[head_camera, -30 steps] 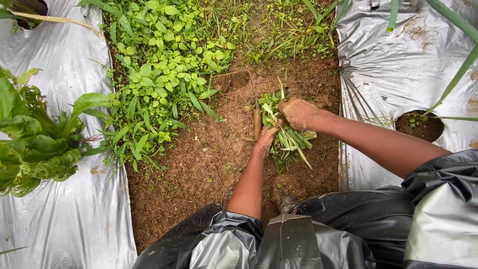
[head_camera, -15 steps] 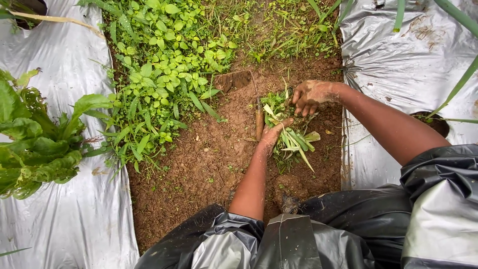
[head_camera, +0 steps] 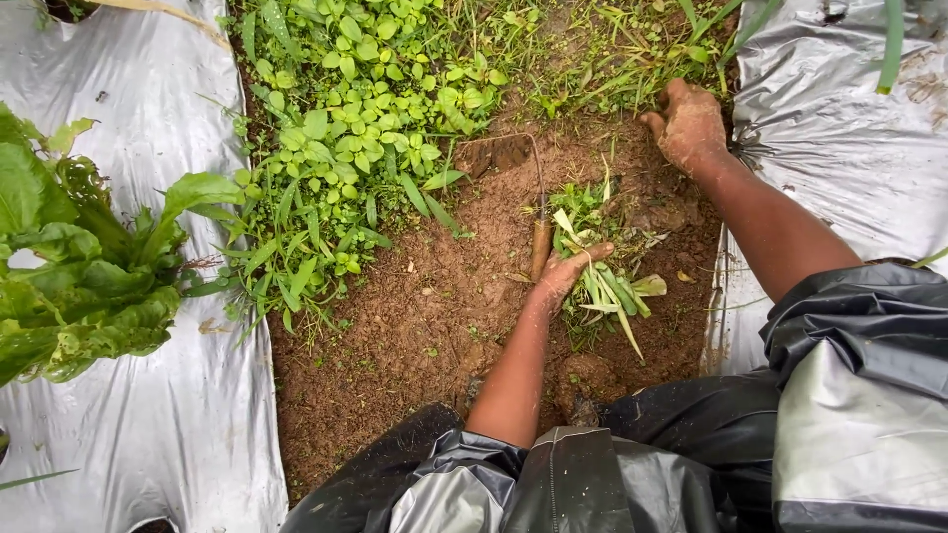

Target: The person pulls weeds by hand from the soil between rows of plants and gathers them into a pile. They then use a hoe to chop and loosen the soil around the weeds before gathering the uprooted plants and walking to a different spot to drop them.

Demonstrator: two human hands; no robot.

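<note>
The hoe [head_camera: 523,188] is half hidden by soil; one pulled bunch [head_camera: 602,262] is pinned under the left hand [head_camera: 568,271]. Grass [head_camera: 632,74] is gripped by the right hand [head_camera: 688,123], fingers curled closed.

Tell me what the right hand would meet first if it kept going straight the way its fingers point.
The right hand points up the furrow, fingers already at the soil. Straight on, it would likely meet the grassy weeds right in front of it first, beside the silver plastic sheet.

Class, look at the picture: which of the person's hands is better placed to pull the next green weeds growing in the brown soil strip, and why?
Probably the right. The muddy right hand is stretched forward, its fingers at the uncut grassy green weeds by the silver plastic mulch sheet. The left hand rests on the loose pile of pulled green weeds.
</note>
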